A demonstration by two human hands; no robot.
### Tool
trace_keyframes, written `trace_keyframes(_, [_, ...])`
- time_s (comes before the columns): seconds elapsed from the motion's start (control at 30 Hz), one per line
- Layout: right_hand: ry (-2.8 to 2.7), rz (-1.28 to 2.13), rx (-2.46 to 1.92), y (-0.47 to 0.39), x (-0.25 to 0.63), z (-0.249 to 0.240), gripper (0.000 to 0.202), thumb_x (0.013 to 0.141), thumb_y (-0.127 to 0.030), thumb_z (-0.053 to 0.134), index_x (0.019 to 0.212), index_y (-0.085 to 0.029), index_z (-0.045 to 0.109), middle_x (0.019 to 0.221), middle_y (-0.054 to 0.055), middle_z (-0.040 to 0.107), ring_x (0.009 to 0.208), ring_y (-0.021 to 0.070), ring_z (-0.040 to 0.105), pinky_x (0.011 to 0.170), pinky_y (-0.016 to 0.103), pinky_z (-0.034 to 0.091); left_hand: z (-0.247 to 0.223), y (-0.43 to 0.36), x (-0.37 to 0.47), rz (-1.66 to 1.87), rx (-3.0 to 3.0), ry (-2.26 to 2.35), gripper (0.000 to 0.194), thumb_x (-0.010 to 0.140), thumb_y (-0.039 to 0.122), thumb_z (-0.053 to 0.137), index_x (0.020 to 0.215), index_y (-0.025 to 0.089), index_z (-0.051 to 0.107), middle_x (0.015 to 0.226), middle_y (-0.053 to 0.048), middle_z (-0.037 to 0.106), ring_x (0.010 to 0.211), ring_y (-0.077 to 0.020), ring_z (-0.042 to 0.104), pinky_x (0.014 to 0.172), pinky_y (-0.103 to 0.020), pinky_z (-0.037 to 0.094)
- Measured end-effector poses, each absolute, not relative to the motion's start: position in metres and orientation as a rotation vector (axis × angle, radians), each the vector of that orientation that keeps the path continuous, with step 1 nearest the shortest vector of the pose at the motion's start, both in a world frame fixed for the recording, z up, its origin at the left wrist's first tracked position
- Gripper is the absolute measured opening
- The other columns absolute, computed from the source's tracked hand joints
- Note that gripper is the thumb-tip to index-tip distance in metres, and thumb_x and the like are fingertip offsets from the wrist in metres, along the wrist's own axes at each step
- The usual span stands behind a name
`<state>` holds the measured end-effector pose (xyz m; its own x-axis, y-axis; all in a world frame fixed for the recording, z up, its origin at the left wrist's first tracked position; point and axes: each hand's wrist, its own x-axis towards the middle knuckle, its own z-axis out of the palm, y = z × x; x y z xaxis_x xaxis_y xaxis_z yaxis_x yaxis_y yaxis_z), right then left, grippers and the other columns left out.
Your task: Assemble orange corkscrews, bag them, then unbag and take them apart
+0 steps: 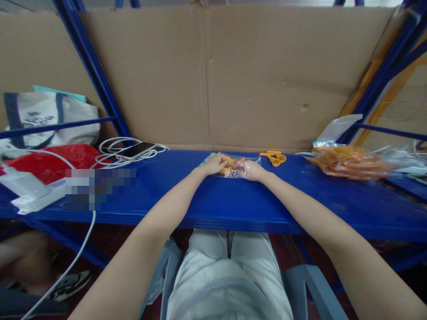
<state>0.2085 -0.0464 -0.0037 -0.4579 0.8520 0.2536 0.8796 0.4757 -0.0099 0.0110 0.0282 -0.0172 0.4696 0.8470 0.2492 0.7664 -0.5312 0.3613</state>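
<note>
A clear plastic bag with orange plastic pieces in it lies on the blue shelf surface, near the cardboard back. My left hand rests on the bag's left end, its fingers over the plastic and the orange pieces. At the right end, my right hand is partly inside or under the clear film, which covers its fingers; what they hold cannot be made out. Loose orange pieces lie just right of my right hand, behind it.
A pile of filled orange bags lies at the right. On the left are a phone on coiled white cable, a red bag, a power strip and a canvas bag. Blue posts stand either side. Someone's leg shows lower left.
</note>
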Motion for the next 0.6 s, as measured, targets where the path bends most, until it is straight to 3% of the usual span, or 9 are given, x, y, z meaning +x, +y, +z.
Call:
trace_keyframes(0.13, [-2.481,-0.167,-1.410,-0.043,0.209,-0.007,0.023,0.090,-0.015,0.054,0.104,-0.014,0.072,0.100,0.010,0.076,0.091,0.0198,0.070,0.079,0.026,0.049,-0.020,0.032,0.011,0.627,2.506,1.382,0.033,0.092,0.036,0.047,0.115,0.017,0.062,0.139,-0.013,0.060,0.139,-0.0278,0.046,0.117,-0.040,0.033])
trace_keyframes(0.27, [-2.475,-0.193,-1.282,-0.038,0.212,-0.010,0.022,0.088,-0.015,0.055,0.099,-0.016,0.075,0.103,0.011,0.076,0.097,0.0219,0.070,0.088,0.031,0.050,-0.021,0.032,0.010,0.662,2.509,1.369,0.029,0.092,0.035,0.048,0.111,0.018,0.063,0.140,-0.012,0.060,0.141,-0.0278,0.043,0.119,-0.041,0.031])
trace_keyframes(0.47, [-2.448,-0.144,-1.214,-0.032,0.216,-0.015,0.032,0.086,-0.013,0.058,0.111,-0.020,0.077,0.119,0.009,0.074,0.114,0.0230,0.068,0.102,0.034,0.049,-0.014,0.024,0.008,0.614,2.536,1.458,0.024,0.094,0.031,0.045,0.108,0.018,0.059,0.153,-0.014,0.047,0.152,-0.0248,0.027,0.122,-0.039,0.025])
trace_keyframes(0.6, [-2.424,-0.114,-1.209,-0.028,0.215,-0.018,0.036,0.086,-0.012,0.059,0.116,-0.020,0.075,0.122,0.009,0.073,0.116,0.0228,0.067,0.103,0.035,0.049,-0.013,0.023,0.006,0.661,2.561,1.464,0.015,0.094,0.025,0.046,0.097,0.018,0.058,0.145,-0.018,0.055,0.152,-0.0240,0.026,0.120,-0.038,0.029])
